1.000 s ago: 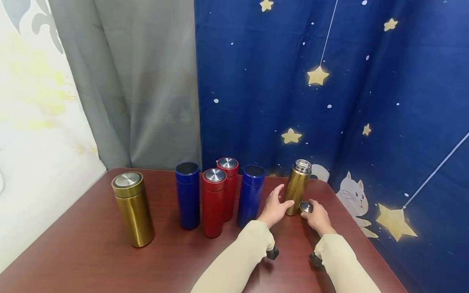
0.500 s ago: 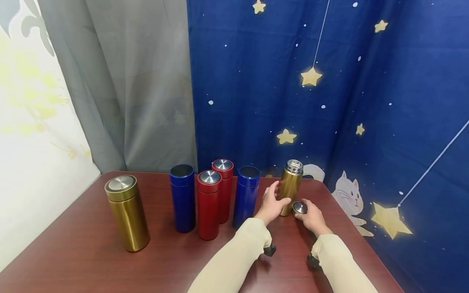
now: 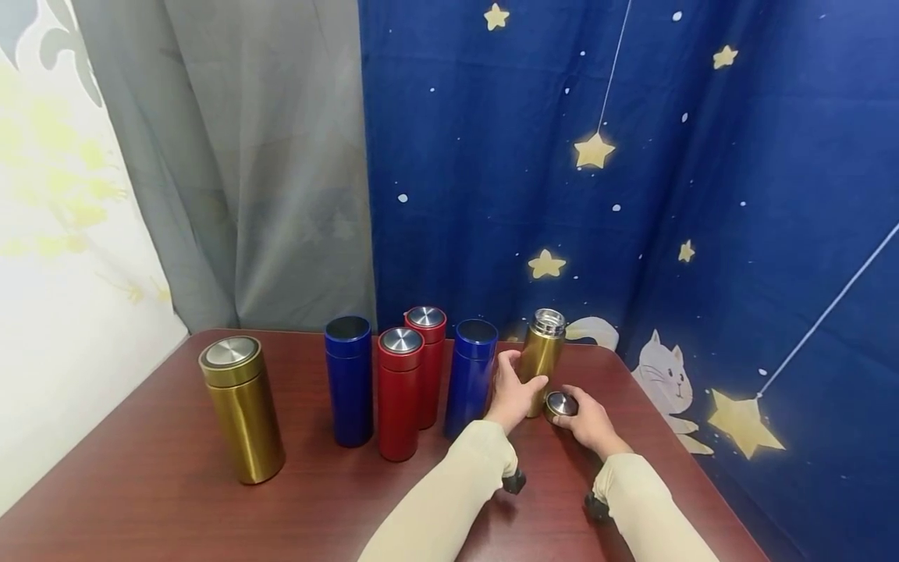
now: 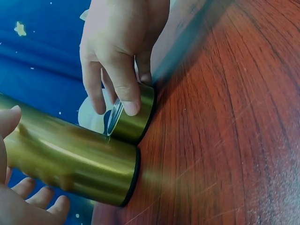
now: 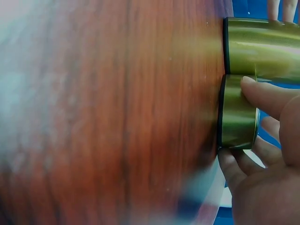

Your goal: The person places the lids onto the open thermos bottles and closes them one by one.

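A gold thermos bottle (image 3: 541,355) stands upright and uncapped at the right, its steel mouth showing. My left hand (image 3: 513,394) is spread about its left and near sides. In the left wrist view the thumb lies across the bottle and the other fingers are beside it; firm contact cannot be told. My right hand (image 3: 590,421) holds the gold lid (image 3: 562,403), thumb and fingers on its sides. The lid (image 5: 238,112) is flat on the table, steel disc up, against the bottle's base (image 5: 262,47) in the right wrist view.
Left of my hands stand two capped blue bottles (image 3: 349,382), (image 3: 472,378) and two capped red bottles (image 3: 400,398), (image 3: 433,351). A capped gold bottle (image 3: 242,410) stands farther left. Curtains (image 3: 492,156) hang behind the reddish wooden table (image 3: 337,507).
The uncapped gold bottle and its lid have slid a little left, with both hands moving along. The view has shifted slightly. The other bottles have kept their places.
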Tool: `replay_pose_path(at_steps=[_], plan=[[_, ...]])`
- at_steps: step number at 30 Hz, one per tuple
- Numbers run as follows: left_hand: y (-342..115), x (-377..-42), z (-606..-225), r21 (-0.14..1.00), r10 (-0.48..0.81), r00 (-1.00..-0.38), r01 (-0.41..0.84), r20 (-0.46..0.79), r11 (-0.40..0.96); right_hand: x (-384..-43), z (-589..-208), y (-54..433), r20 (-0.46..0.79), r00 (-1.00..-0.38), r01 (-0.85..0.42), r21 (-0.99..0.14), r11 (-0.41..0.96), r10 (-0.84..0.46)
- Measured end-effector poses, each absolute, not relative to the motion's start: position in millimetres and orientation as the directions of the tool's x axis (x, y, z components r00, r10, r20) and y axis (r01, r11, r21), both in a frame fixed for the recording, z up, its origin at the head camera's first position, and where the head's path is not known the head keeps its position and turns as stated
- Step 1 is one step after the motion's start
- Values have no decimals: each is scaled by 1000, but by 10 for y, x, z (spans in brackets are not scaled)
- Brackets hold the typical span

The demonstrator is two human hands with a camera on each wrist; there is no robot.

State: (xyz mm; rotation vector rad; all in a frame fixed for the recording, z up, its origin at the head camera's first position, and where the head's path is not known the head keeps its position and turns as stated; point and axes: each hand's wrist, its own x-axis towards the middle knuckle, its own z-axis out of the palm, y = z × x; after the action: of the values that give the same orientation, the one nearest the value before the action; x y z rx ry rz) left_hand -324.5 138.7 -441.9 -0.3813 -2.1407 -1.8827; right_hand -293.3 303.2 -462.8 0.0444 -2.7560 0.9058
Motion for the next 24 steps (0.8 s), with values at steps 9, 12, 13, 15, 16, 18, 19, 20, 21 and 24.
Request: replay_pose_path(at_steps=[9,12,13,15,16,18,19,20,21,24], plan=[[1393,-3321,-4486,904,-33,-913,396,406,161,-2887,-4660,3012,244,-970,-157,-575,803,-15],[1379,-3346,-4504,887,-23,-910,397,414,233,-2873,-4664,3003,246,-969,-166,-559,812,-28],[1378,-3357,-4511,886,-17,-912,395,411,245,-2864,-4659,2999,246,-969,-168,-553,816,-32],[1381,-3370,-4524,880,-10,-911,396,412,262,-2849,-4649,2997,246,-969,-169,-543,823,-36],[1384,-3369,-4525,879,-8,-910,397,414,264,-2841,-4646,2999,244,-969,-167,-540,825,-36],[1389,-3353,-4516,879,-7,-911,397,413,265,-2830,-4644,3014,240,-970,-163,-540,826,-34],[1392,-3342,-4509,879,-6,-911,396,412,266,-2826,-4648,3026,241,-970,-160,-540,826,-31],[1394,-3327,-4500,878,-7,-911,395,412,271,-2824,-4654,3043,241,-970,-158,-542,825,-28],[1394,-3313,-4490,877,-7,-911,394,411,274,-2822,-4658,3057,241,-970,-156,-544,824,-24],[1398,-3275,-4466,876,-9,-910,397,415,273,-2810,-4654,3100,251,-968,-157,-544,824,-19]])
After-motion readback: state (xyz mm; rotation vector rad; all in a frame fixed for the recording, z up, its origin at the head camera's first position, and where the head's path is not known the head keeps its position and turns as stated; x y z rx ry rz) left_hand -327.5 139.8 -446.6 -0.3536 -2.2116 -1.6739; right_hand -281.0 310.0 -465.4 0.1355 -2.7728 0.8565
